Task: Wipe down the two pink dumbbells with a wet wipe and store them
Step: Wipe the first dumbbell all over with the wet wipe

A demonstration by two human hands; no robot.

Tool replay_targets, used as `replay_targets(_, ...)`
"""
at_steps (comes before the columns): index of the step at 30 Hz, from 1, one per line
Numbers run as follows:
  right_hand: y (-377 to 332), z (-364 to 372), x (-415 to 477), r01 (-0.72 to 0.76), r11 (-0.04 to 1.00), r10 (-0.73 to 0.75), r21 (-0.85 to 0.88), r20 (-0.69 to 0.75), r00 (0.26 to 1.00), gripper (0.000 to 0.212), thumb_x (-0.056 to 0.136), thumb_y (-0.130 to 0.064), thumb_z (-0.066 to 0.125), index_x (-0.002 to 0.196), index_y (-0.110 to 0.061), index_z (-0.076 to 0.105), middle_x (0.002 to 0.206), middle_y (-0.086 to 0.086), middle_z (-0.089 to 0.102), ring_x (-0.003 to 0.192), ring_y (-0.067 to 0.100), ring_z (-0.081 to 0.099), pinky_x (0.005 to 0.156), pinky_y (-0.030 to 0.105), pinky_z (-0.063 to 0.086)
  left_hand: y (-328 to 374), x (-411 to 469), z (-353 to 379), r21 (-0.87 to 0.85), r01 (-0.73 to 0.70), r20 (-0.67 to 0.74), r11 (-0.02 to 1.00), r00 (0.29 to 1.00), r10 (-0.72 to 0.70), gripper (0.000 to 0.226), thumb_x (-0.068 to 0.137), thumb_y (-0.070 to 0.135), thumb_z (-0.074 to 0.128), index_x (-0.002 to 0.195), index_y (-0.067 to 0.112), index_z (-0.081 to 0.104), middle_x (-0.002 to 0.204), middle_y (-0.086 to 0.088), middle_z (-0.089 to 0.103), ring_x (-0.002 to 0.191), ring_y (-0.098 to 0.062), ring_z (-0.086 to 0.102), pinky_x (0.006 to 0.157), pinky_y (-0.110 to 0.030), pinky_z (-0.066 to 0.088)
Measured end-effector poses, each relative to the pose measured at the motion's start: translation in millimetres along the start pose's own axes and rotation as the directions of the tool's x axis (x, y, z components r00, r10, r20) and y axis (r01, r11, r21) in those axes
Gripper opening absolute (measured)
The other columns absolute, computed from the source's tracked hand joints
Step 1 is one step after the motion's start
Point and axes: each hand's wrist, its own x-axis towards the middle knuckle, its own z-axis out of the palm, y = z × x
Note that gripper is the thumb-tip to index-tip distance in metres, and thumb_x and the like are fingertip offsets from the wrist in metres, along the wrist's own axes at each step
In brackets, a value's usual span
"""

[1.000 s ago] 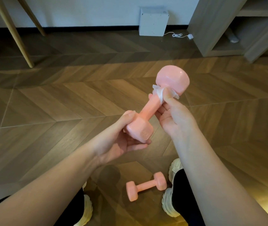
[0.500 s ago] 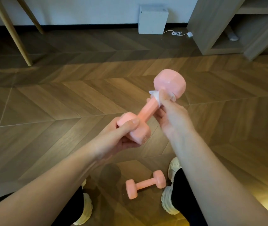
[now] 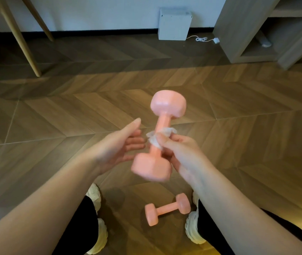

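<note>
A pink dumbbell (image 3: 164,118) stands nearly upright in the air at the middle of the head view. My right hand (image 3: 179,151) grips its handle through a white wet wipe (image 3: 155,138) wrapped around the bar. The lower head of the dumbbell is blurred. My left hand (image 3: 117,146) is just left of the handle, fingers straight and spread, holding nothing. A second pink dumbbell (image 3: 166,208) lies on the wooden floor between my two feet.
White shoes (image 3: 98,236) flank the floor dumbbell. A grey shelf unit (image 3: 242,28) stands at the back right, a white box (image 3: 174,24) with a cable sits against the wall, and wooden furniture legs (image 3: 17,35) rise at the back left.
My left hand has let go of the lower dumbbell head and opened. My right hand slid the wipe down the handle and now carries the dumbbell alone, more upright.
</note>
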Motion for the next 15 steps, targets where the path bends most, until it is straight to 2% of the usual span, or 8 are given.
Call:
replay_targets(2, 8.9, 2.7, -2.3, -0.039, 0.995, 0.044, -0.095, 0.048, 0.998, 0.015, 0.08, -0.023, 0.077, 0.093, -0.017, 0.08, 0.097, 0.001, 0.077, 0.097, 0.021, 0.071, 0.083, 0.036, 0.057, 5.9, 1.4, -4.3, 0.051, -0.009, -0.034, 0.999, 0.999, 0.011, 0.076, 0.078, 0.064, 0.052, 0.133, 0.012, 0.059, 0.123, -0.004, 0.069, 0.114, -0.015, 0.062, 0.109, -0.044, 0.042)
replay_targets(5, 19.0, 8.1, -5.7, -0.061, 0.98, 0.082, -0.191, 0.106, 0.991, 0.014, 0.08, -0.026, 0.078, 0.092, -0.018, 0.079, 0.092, -0.001, 0.078, 0.086, 0.015, 0.073, 0.069, 0.03, 0.055, 1.3, 0.7, -1.9, 0.06, -0.011, -0.055, 0.998, 0.998, 0.014, 0.05, 0.094, 0.047, 0.057, 0.123, 0.007, 0.067, 0.116, -0.008, 0.07, 0.107, -0.023, 0.06, 0.112, -0.05, 0.039)
replay_targets(6, 21.0, 9.1, -5.8, -0.062, 0.974, 0.091, -0.216, 0.125, 0.988, 0.018, 0.08, -0.028, 0.078, 0.095, -0.017, 0.078, 0.092, 0.0, 0.078, 0.086, 0.015, 0.073, 0.069, 0.03, 0.054, -0.7, 1.2, -1.8, 0.051, -0.004, -0.083, 0.999, 0.997, 0.008, 0.048, 0.096, 0.041, 0.058, 0.123, 0.002, 0.066, 0.113, -0.013, 0.067, 0.103, -0.027, 0.057, 0.109, -0.048, 0.042)
replay_targets(9, 25.9, 12.2, -4.6, -0.062, 0.957, 0.116, -0.282, 0.18, 0.977, 0.025, 0.078, -0.026, 0.08, 0.101, -0.018, 0.077, 0.096, -0.001, 0.078, 0.094, 0.017, 0.072, 0.082, 0.033, 0.055, -5.7, 3.8, -0.6, -0.006, -0.028, -0.164, 1.0, 0.986, 0.027, 0.045, 0.097, 0.03, 0.06, 0.123, -0.006, 0.063, 0.11, -0.022, 0.068, 0.095, -0.03, 0.055, 0.077, -0.033, 0.047)
replay_targets(10, 27.9, 13.1, -4.4, -0.054, 0.948, 0.12, -0.314, 0.194, 0.974, 0.025, 0.077, -0.025, 0.081, 0.101, -0.019, 0.077, 0.097, -0.003, 0.077, 0.096, 0.016, 0.071, 0.087, 0.034, 0.054, -7.6, 4.7, -0.4, -0.005, -0.038, -0.187, 0.999, 0.982, 0.037, 0.043, 0.097, 0.03, 0.06, 0.122, -0.005, 0.065, 0.112, -0.021, 0.071, 0.094, -0.029, 0.06, 0.076, -0.032, 0.048)
replay_targets(13, 32.6, 15.8, -5.4, -0.033, 0.917, 0.126, -0.397, 0.21, 0.97, 0.024, 0.077, -0.027, 0.082, 0.1, -0.024, 0.076, 0.095, -0.009, 0.077, 0.094, 0.009, 0.071, 0.088, 0.032, 0.054, -10.2, 7.1, -2.0, 0.03, -0.07, -0.212, 0.997, 0.974, 0.075, 0.033, 0.098, 0.031, 0.059, 0.113, 0.003, 0.069, 0.103, -0.011, 0.077, 0.105, -0.028, 0.07, 0.104, -0.042, 0.047)
replay_targets(15, 32.7, 15.2, -4.1, -0.02, 0.905, 0.115, -0.425, 0.199, 0.973, 0.018, 0.077, -0.031, 0.082, 0.093, -0.026, 0.076, 0.089, -0.012, 0.077, 0.082, 0.002, 0.072, 0.074, 0.022, 0.054, -9.3, 8.9, -4.5, 0.034, -0.099, -0.215, 0.994, 0.971, 0.104, 0.031, 0.099, 0.028, 0.058, 0.112, 0.002, 0.067, 0.096, -0.013, 0.078, 0.103, -0.03, 0.071, 0.105, -0.044, 0.048)
